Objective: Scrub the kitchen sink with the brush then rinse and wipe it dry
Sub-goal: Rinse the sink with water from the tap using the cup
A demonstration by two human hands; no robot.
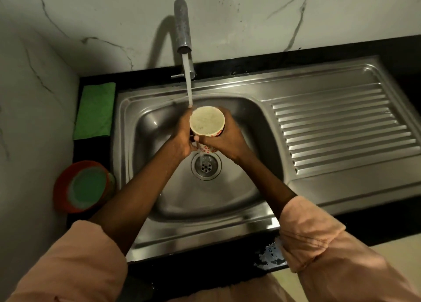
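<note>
A white cup with red print (pixel 207 122) is held upright over the steel sink basin (pixel 159 123), brim-full of water. My left hand (pixel 181 137) grips its left side and my right hand (pixel 224 135) wraps its right side. The tap (pixel 182 25) runs, and its stream lands at the cup's far-left rim. Water spills from the cup toward the drain (pixel 206 166). No brush is visible.
A green cloth (pixel 95 111) lies folded on the black counter left of the sink. An orange bowl with green content (pixel 84 186) sits at the near left. The ribbed drainboard (pixel 341 133) extends right. Water is puddled on the counter's front edge (pixel 270 256).
</note>
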